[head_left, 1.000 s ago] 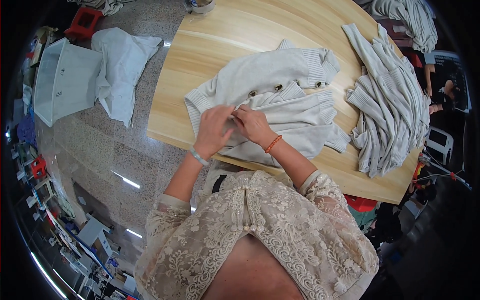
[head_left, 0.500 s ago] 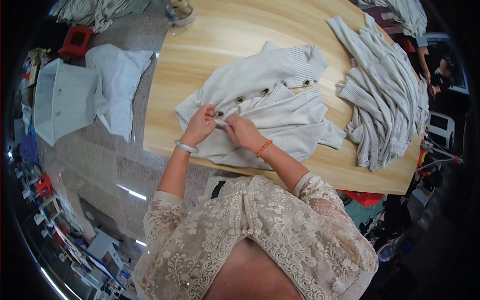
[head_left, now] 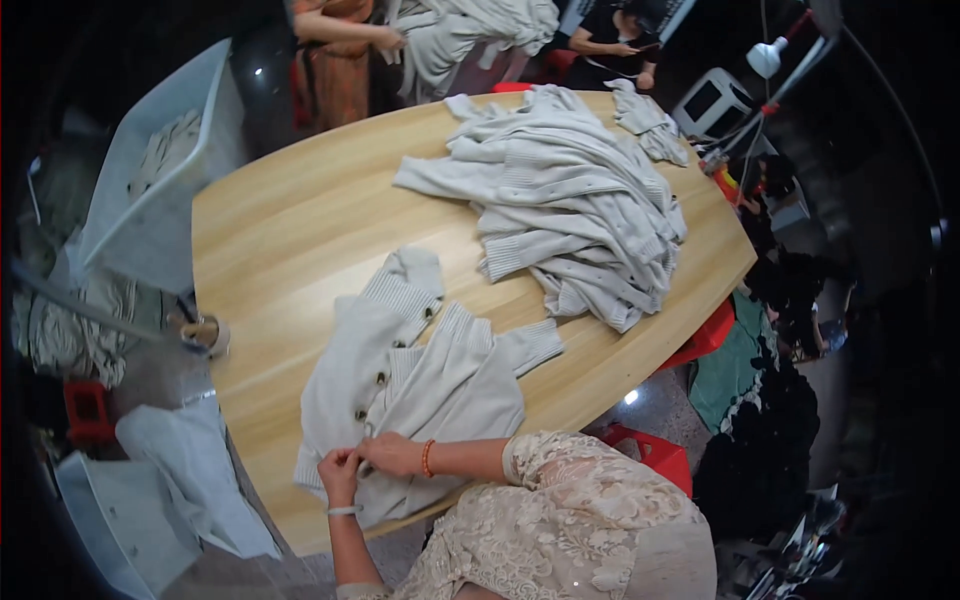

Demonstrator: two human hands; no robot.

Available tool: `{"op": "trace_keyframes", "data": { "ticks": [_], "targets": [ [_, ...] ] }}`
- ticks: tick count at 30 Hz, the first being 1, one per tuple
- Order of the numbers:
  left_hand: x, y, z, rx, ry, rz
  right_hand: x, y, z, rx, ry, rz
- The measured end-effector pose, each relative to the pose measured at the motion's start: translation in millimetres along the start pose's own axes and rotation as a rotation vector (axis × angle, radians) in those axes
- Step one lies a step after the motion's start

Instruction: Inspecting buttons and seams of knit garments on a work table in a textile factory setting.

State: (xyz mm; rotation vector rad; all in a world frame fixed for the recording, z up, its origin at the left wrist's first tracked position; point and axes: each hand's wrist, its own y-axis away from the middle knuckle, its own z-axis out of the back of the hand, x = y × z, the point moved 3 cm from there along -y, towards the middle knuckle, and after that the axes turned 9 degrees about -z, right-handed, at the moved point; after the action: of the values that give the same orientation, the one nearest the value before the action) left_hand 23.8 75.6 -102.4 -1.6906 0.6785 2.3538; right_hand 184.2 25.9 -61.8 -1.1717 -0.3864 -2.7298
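Note:
A pale grey-beige knitted cardigan [head_left: 340, 365] lies on the near part of the wooden table, its ribbed bands and several dark buttons [head_left: 380, 378] showing along the front opening. At the near end of that opening, my left hand [head_left: 338, 474] pinches the front edge, fingers closed. My right hand [head_left: 394, 454] is beside it, almost touching, with its fingers also closed on the cardigan's edge. A small greyish bit shows by the right fingertips, too small to name. The fingers cover the cloth between them.
Similar knitwear forms a large pile [head_left: 580, 200] across the wooden table [head_left: 270, 250]. A smaller garment [head_left: 650, 120] lies at its far corner. A white bin [head_left: 165, 180] and a small container [head_left: 207, 335] are at the left. Beyond the table, a person's hand [head_left: 388, 40] touches more garments.
The view has swung, so the table's far side and people beyond it now show. My hands have come closer together and stay on the cardigan's front edge.

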Motion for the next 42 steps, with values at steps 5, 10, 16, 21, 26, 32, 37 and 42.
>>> {"op": "trace_keyframes", "data": {
  "ticks": [5,10,16,21,26,32,37,42],
  "targets": [
    [1.6,-1.9,6.4,0.005,0.312,0.174,8.7,6.2,9.9,-0.075,-0.071,-0.077],
    [-22.0,7.5,0.7,0.150,0.261,0.097,-5.0,7.6,-4.0,-0.089,-0.034,-0.079],
    [-27.7,26.4,1.6,0.168,-0.143,-0.218,-11.1,-2.1,-5.2,0.014,-0.169,-0.028],
    [-22.3,25.0,-0.8,0.156,-0.136,-0.149,-25.6,-9.2,-12.0,0.118,-0.178,-0.064],
    [-14.0,29.8,4.6,0.173,0.074,0.007,-14.5,0.3,-10.7,0.044,-0.253,-0.102],
    [-9.8,31.1,4.4,0.195,0.042,-0.042,-14.1,9.1,-7.8,0.012,-0.189,-0.091],
    [-13.1,37.1,4.9,0.198,0.011,-0.041,-5.6,13.0,9.0,0.054,-0.113,-0.001],
    [-25.3,37.6,-3.1,0.237,-0.022,-0.003,-8.9,20.7,6.4,-0.020,-0.324,0.091]
  ]
}}
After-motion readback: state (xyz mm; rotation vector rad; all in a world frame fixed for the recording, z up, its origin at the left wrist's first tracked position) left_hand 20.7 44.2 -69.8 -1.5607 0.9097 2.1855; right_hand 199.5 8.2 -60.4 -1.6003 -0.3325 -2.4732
